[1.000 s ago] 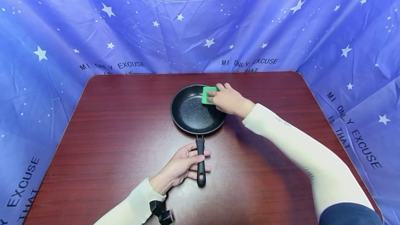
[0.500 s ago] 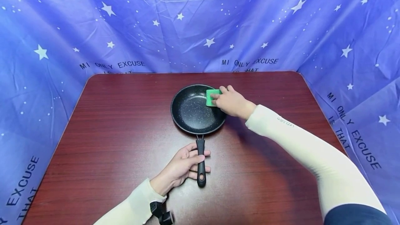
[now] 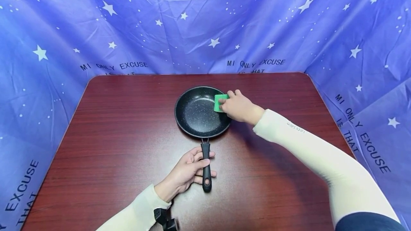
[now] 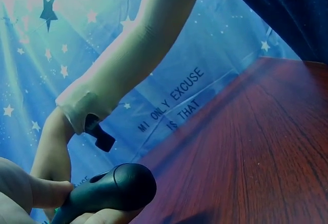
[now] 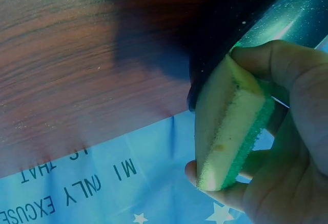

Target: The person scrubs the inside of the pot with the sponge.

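Observation:
A black speckled frying pan [image 3: 200,115] sits mid-table with its handle [image 3: 206,174] toward the person. My left hand [image 3: 186,170] grips that handle from the left, thumb across the top and fingers underneath. In the left wrist view the handle's rounded end [image 4: 134,185] shows between thumb and fingers. My right hand [image 3: 239,106] pinches a sponge [image 3: 219,103] at the pan's right inner wall. The right wrist view shows the sponge [image 5: 230,126] with a pale yellow body and a green layer, held between thumb and fingers against the pan's rim [image 5: 205,75].
The pan rests on a reddish-brown wooden table [image 3: 128,134]. A blue curtain [image 3: 179,38] with stars and lettering hangs behind it and along both sides. A small black device [image 3: 165,218] is strapped to the left wrist.
My right hand has slid the sponge a little to the right and toward the person along the pan's inner wall. The left hand and the pan have hardly moved.

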The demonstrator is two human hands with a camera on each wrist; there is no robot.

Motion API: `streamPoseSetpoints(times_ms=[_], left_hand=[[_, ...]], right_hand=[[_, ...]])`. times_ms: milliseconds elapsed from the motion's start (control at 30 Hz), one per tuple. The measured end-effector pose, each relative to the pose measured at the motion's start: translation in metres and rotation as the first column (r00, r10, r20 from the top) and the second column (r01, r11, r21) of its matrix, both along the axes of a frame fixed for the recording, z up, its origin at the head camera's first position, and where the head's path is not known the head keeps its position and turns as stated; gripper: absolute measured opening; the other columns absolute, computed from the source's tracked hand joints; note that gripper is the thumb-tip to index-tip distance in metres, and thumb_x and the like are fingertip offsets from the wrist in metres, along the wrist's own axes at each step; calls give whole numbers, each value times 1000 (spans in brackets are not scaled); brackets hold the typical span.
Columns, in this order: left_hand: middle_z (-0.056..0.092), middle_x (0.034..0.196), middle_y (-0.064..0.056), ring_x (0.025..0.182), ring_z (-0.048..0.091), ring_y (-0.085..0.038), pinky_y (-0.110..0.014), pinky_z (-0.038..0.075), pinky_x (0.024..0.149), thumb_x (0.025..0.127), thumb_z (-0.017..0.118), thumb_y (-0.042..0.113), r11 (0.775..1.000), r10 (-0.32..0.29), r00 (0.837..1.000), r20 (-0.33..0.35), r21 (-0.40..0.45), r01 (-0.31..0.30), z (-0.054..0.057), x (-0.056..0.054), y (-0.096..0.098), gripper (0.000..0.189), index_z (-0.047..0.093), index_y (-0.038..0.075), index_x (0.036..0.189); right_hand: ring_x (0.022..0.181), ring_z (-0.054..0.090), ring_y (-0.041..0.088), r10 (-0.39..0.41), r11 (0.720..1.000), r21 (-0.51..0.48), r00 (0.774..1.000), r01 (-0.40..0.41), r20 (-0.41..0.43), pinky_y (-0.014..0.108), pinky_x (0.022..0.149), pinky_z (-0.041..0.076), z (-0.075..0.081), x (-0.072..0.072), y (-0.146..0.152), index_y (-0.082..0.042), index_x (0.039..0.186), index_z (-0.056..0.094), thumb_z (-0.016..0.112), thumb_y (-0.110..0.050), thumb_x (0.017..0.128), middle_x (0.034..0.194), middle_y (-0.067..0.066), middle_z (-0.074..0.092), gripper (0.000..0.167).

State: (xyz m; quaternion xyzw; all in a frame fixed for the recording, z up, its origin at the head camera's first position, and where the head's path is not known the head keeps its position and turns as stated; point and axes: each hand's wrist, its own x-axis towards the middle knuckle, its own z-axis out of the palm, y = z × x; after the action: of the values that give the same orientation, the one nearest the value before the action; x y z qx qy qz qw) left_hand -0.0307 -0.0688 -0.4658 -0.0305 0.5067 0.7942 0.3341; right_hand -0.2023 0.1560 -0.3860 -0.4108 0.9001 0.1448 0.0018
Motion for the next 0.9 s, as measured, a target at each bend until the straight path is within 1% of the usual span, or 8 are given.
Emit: streamPoseSetpoints(times_ms=[200, 367, 467, 600, 700, 800, 900], left_hand=[[54, 152, -20, 89, 79, -26, -32, 65, 61, 105, 56, 3, 1000, -2, 1000, -1, 4, 2, 0, -1, 0, 45, 40, -5, 146], [56, 149, -20, 88, 79, -25, -32, 65, 61, 105, 57, 3, 1000, 3, 1000, -2, 2, -3, 0, 0, 0, 44, 41, -5, 146], [57, 147, -18, 89, 79, -25, -33, 65, 62, 105, 57, 3, 1000, 9, 1000, -5, 0, -9, 0, 0, 1, 45, 41, -5, 146], [59, 145, -17, 89, 79, -26, -34, 66, 63, 105, 57, 3, 1000, 16, 1000, -10, -5, -16, 1, 1, 2, 43, 42, -5, 145], [60, 143, -17, 88, 79, -26, -34, 65, 62, 105, 58, 4, 1000, 20, 1000, -11, -7, -20, 1, 1, 2, 42, 43, -5, 143], [61, 140, -17, 88, 79, -26, -33, 65, 62, 105, 58, 4, 1000, 23, 1000, -11, -6, -23, 1, 1, 2, 40, 44, -5, 142], [63, 138, -16, 88, 79, -26, -33, 65, 61, 105, 58, 4, 1000, 25, 1000, -12, -2, -25, 1, 1, 3, 40, 44, -5, 141]], right_hand=[[92, 55, 36, -28, 999, 19, 999, 27, 39, 46, 76, 44, 2, 4, 0, -17, 114, 81, 73, -14, 96, 131, 4, 72, 21], [90, 55, 36, -20, 1000, 8, 999, 20, 44, 46, 74, 44, 4, 9, 0, -16, 109, 81, 77, -16, 93, 125, 4, 74, 17], [87, 55, 36, -14, 1000, 0, 999, 14, 46, 46, 72, 45, 5, 11, 1, -15, 103, 80, 76, -16, 92, 116, 4, 75, 11], [83, 55, 35, -10, 1000, -16, 998, 11, 69, 44, 69, 44, 8, 13, -1, -14, 91, 75, 75, -16, 92, 96, 5, 73, 2], [82, 55, 35, -22, 999, -29, 994, 25, 109, 44, 70, 44, 9, 15, -2, -16, 83, 70, 77, -20, 93, 88, 5, 70, 13], [82, 56, 36, -37, 999, -28, 988, 42, 153, 45, 71, 46, 10, 16, -3, -19, 78, 65, 78, -23, 94, 87, 3, 70, 21], [82, 56, 36, -39, 999, -25, 982, 45, 182, 46, 72, 47, 11, 17, -4, -20, 80, 67, 78, -25, 95, 89, 1, 71, 20]])
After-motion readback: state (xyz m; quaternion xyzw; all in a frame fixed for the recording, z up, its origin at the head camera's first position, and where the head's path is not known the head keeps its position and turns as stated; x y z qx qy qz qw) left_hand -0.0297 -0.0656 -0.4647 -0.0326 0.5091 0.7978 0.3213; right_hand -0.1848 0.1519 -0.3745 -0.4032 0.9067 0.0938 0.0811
